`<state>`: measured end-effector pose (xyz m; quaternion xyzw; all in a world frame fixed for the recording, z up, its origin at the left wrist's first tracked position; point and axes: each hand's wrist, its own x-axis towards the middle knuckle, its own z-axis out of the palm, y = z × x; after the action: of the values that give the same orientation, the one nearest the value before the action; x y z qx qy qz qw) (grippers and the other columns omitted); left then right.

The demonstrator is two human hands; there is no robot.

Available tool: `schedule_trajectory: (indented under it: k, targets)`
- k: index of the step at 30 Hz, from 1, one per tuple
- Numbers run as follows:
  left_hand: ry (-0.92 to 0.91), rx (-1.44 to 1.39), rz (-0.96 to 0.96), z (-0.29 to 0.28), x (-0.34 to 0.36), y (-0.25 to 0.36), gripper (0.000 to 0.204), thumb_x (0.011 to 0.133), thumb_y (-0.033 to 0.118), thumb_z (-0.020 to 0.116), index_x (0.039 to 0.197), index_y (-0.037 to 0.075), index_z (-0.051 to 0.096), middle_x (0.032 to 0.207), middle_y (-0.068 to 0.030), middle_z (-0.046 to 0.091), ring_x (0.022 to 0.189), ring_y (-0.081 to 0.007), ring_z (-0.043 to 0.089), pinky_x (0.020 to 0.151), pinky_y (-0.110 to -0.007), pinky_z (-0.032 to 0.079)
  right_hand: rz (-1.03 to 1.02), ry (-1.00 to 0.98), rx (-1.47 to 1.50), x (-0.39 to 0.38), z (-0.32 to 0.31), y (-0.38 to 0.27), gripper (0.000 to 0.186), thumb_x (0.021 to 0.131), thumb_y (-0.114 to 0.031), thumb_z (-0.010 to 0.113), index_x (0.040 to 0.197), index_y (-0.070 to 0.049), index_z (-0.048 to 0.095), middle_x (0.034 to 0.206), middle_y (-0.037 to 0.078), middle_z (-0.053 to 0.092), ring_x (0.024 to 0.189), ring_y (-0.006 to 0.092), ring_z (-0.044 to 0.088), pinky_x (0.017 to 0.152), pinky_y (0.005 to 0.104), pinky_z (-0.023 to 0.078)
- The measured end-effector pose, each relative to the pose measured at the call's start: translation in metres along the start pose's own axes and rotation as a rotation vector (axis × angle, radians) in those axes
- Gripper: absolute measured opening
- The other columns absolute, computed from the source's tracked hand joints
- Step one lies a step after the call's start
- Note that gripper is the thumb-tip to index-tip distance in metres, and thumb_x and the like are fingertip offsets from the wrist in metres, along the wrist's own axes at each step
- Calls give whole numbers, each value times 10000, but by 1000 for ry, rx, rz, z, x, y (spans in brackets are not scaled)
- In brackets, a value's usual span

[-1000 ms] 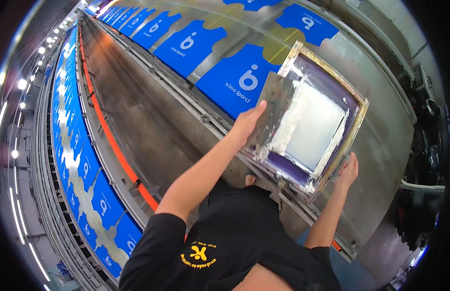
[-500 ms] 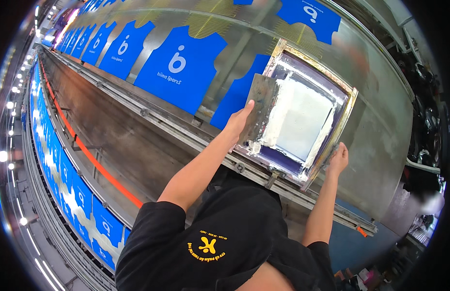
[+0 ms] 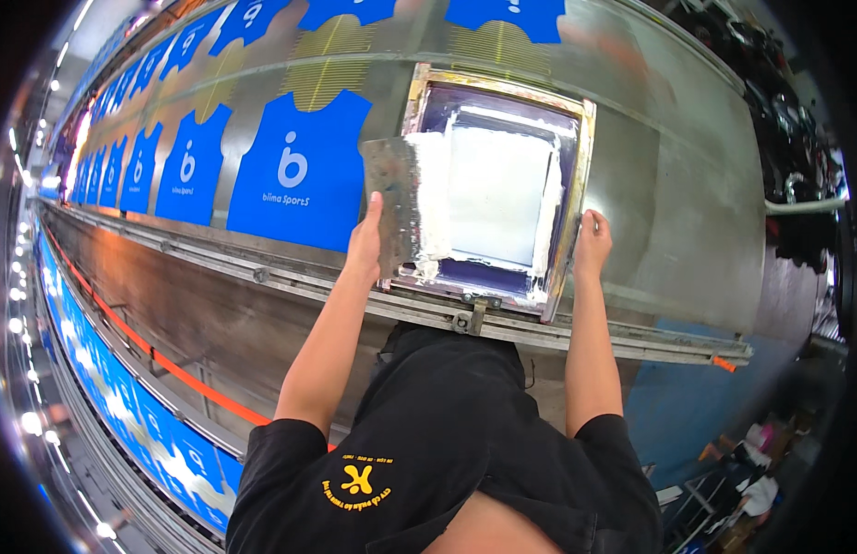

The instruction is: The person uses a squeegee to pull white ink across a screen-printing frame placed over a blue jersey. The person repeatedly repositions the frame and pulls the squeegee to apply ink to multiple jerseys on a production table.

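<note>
A printing screen with a worn wooden frame (image 3: 588, 138) lies on the long metal table in front of me. Thick white ink (image 3: 435, 194) is heaped along the left of its mesh, around a pale rectangle. My left hand (image 3: 366, 242) grips a flat grey-brown squeegee (image 3: 389, 198), its blade edge against the ink and its thumb on the face. At the frame's right edge, my right hand (image 3: 593, 242) is closed on the wood. What lies under the screen is hidden. Left of it is a blue shirt piece (image 3: 304, 208) with a white print.
More printed blue pieces (image 3: 186, 171) run along the table to the left and far side. A metal rail (image 3: 354, 300) with a clamp (image 3: 481, 309) edges the near side. An orange strip (image 3: 184, 374) and another row of blue pieces (image 3: 137, 406) lie at lower left.
The screen has slid left along the rail, its clamp now beside a rail stop, covering the blue piece that partly showed. Both hands moved with it, and my view has turned.
</note>
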<state>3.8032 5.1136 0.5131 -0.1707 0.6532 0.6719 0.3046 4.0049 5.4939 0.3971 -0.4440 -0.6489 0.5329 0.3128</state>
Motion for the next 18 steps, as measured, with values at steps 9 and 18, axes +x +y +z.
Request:
schedule_trajectory:
  k: [9, 18]
  targets:
    - [47, 440, 400, -34, -42, 15, 574, 988, 399, 757, 1336, -47, 661, 1205, -121, 769, 1053, -241, 730, 934, -410, 562, -13, 2, -288, -15, 42, 5, 392, 964, -403, 672, 1249, -137, 707, 1076, 175, 776, 1004, 370, 737, 900, 469, 546]
    - [420, 1338, 460, 5, -7, -22, 513, 943, 434, 705, 1152, -34, 686, 999, -241, 768, 1011, -467, 728, 906, -541, 555, 131, -79, -388, -27, 46, -9, 387, 961, -401, 649, 1285, -191, 678, 1030, 171, 786, 991, 382, 739, 885, 480, 550]
